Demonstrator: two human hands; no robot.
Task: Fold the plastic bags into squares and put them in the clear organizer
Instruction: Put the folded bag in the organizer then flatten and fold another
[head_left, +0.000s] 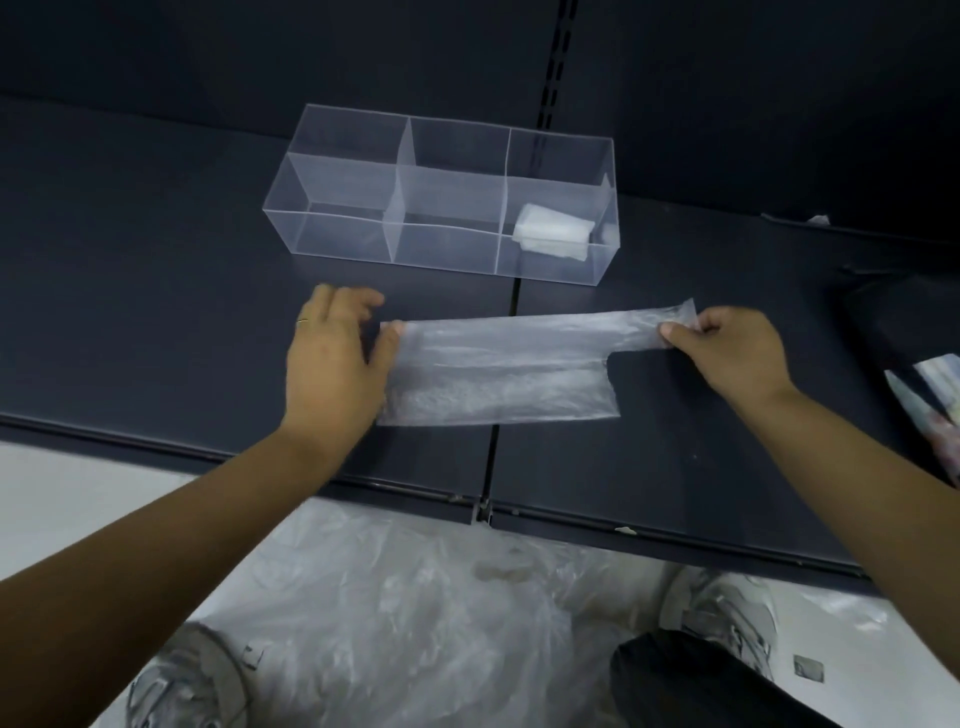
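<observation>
A translucent plastic bag (498, 371) lies flattened into a long strip on the dark shelf (156, 312), its handle stretched out to the right. My left hand (332, 358) rests at the bag's left end, thumb pressing on its top corner. My right hand (727, 348) pinches the handle's tip between thumb and fingers. Behind the bag stands the clear organizer (441, 197) with several compartments. A folded white bag (553, 231) sits in its front right compartment.
A pile of loose plastic bags (415, 613) lies on the pale floor below the shelf's front edge. My shoes (722, 608) show among them. A dark bag with printed packets (930, 389) sits at the shelf's right edge. The shelf's back wall rises behind the organizer.
</observation>
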